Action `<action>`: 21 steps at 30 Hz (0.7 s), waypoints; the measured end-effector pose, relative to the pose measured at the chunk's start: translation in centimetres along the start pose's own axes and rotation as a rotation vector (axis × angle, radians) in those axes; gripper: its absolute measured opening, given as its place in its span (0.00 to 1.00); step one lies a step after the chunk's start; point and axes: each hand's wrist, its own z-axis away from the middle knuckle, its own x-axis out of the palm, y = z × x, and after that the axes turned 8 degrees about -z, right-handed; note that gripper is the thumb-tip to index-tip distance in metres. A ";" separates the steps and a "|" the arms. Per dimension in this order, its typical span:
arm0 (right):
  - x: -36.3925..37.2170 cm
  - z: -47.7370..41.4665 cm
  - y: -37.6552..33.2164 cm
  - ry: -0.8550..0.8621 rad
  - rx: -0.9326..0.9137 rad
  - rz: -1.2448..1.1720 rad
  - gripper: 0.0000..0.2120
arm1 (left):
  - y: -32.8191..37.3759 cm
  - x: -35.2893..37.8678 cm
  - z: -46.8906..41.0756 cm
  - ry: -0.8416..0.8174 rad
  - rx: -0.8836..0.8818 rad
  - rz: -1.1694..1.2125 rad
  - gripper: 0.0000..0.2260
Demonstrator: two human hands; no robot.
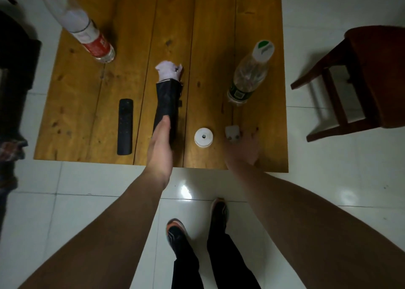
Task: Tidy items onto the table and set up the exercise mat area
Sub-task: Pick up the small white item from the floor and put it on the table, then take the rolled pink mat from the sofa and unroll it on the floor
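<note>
left hand (161, 139) lies flat, fingers straight, against the upright black box (167, 101) mid-desk (87, 80). right hand (242, 148) blurs over the white plug (231, 133), grip unclear. i'd steady the box low; it looks tippy.

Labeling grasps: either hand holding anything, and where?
Left hand lies against the near end of the black tissue box; grip cannot be told. Right hand, blurred, is at the white plug; no hold visible.

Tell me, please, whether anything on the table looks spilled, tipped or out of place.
Nothing stands out: the red-labelled bottle and green-labelled bottle stand upright and capped, no spill shows, and the remote lies flat.
</note>
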 end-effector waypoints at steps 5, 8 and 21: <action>-1.5 0.9 -1.5 -0.050 0.087 -0.041 0.41 | 0.8 -0.7 0.6 0.010 0.023 0.020 0.27; -2.9 3.8 -4.1 -0.039 -0.044 -0.089 0.33 | 1.9 -2.8 1.3 0.032 0.047 0.014 0.28; -3.3 24.8 -26.1 -0.419 -0.790 -0.205 0.19 | 9.5 -24.2 11.6 0.336 0.208 0.285 0.36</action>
